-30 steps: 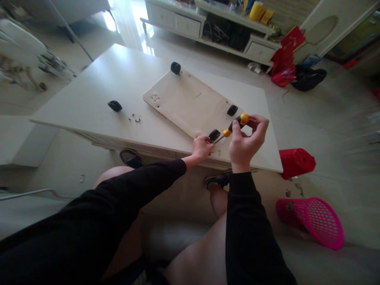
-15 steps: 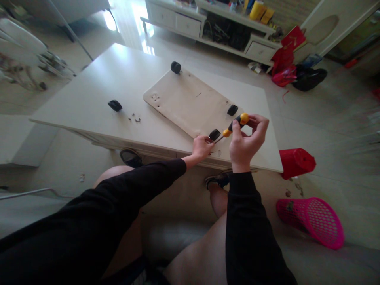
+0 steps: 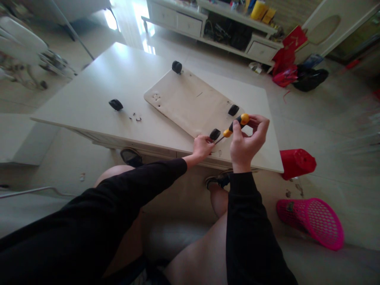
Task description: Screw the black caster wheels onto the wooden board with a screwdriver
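My right hand (image 3: pixel 248 138) is closed around a yellow-and-black screwdriver (image 3: pixel 235 123), tilted with its shaft pointing down and left. The tip meets the near corner of a flat cream board (image 3: pixel 190 103), beside a black caster wheel (image 3: pixel 215 134). At that corner my left hand (image 3: pixel 203 146) has its fingers pressed together by the tip; what they pinch is hidden. Two more casters, a far one (image 3: pixel 177 67) and a right one (image 3: pixel 233 110), sit on the board's corners. A loose caster (image 3: pixel 115 105) lies on the table, near several small dark screws (image 3: pixel 137 118).
The board lies on a white table (image 3: pixel 89 87). A red bin (image 3: pixel 298 162) and a pink mesh basket (image 3: pixel 311 221) lie on the floor to the right. Behind stands a white cabinet (image 3: pixel 190 24), with red and black bags (image 3: pixel 310 79) beside it.
Both hands and the screwdriver keep almost the same pose at the board's corner. The whole view has shifted very slightly.
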### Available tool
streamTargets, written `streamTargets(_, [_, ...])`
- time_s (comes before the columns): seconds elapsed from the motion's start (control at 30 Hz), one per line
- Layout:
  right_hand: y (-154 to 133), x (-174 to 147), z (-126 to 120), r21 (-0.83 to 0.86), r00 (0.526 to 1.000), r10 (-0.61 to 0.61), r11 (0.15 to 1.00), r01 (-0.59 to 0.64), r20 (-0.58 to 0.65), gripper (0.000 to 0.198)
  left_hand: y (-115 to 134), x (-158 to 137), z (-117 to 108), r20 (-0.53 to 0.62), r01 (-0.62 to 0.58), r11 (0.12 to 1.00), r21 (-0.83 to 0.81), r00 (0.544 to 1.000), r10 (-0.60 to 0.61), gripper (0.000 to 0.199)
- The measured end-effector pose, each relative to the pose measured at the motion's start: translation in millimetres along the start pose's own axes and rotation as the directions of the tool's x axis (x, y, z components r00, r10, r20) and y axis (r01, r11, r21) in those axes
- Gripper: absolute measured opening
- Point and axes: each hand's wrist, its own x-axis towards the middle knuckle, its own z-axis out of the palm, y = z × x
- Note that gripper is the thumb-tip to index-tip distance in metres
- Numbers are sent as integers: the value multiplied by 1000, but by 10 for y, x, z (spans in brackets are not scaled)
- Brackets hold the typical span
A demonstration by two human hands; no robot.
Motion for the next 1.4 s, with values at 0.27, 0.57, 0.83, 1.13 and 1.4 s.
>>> streamTargets(0.27, [-15, -1, -1, 48, 1000, 16, 999, -16, -1, 30, 21, -31, -4, -24, -5, 1000, -7, 1000, 5, 14])
streamTargets(0.57, [-14, 1, -1, 22, 1000, -1, 1000, 1, -1, 30, -24, -1, 12, -26, -7, 1000, -8, 1000, 7, 10])
streamTargets(0.83, [26, -2, 3, -22, 999, -37, 999, 37, -3, 29, -5, -16, 4, -29, -15, 1000, -2, 999, 15, 12])
streamTargets(1.13, [59, 11, 7, -53, 995, -99, 994, 97, -33, 29, -15, -36, 10, -70, -2, 997, -74, 998, -3, 13])
streamTargets(1.4, [31, 20, -1, -66, 996, -81, 995, 79, -32, 28, 47, -87, -205, -43, 91, 989, -113, 994, -96, 12])
